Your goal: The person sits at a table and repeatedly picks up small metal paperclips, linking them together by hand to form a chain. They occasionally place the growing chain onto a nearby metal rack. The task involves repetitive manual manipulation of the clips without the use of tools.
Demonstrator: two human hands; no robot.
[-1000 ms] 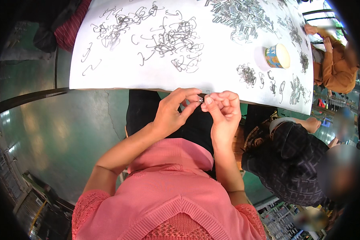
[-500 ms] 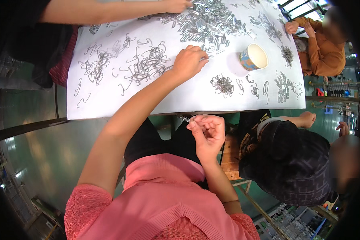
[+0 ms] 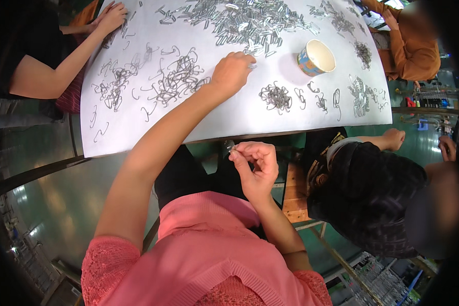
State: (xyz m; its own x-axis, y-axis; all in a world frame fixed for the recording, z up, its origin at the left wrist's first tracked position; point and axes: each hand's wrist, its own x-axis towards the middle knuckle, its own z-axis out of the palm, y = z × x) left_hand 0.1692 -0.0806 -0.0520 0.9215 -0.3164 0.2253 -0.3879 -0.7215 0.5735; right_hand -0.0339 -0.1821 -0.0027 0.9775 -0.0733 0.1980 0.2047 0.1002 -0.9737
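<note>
My left hand (image 3: pixel 231 74) reaches over the white table, its fingers bent and closed at the near edge of a heap of small, shiny, elongated metal pieces (image 3: pixel 250 25). One such piece shows at its fingertips. Below the table's near edge, over my lap, my right hand (image 3: pixel 257 166) pinches a small shiny metal piece (image 3: pixel 229 147) between thumb and index finger; its exact shape is too small to tell. Left of my left hand lies a tangle of thin, curved metal hooks (image 3: pixel 181 76). To its right is a smaller dark clump of hooks (image 3: pixel 276 98).
A patterned paper cup (image 3: pixel 316 58) stands on the white tabletop (image 3: pixel 229 120), right of the heap. More hooks (image 3: pixel 112 89) and metal pieces (image 3: pixel 359 97) lie toward both sides. Co-workers sit at left and far right; a person in a dark patterned hat (image 3: pixel 367 199) is close on my right.
My left hand has come to the edge of the heap, its fingers lowered. My right hand still pinches. The left co-worker's arm has drawn back from the heap to the table's left edge.
</note>
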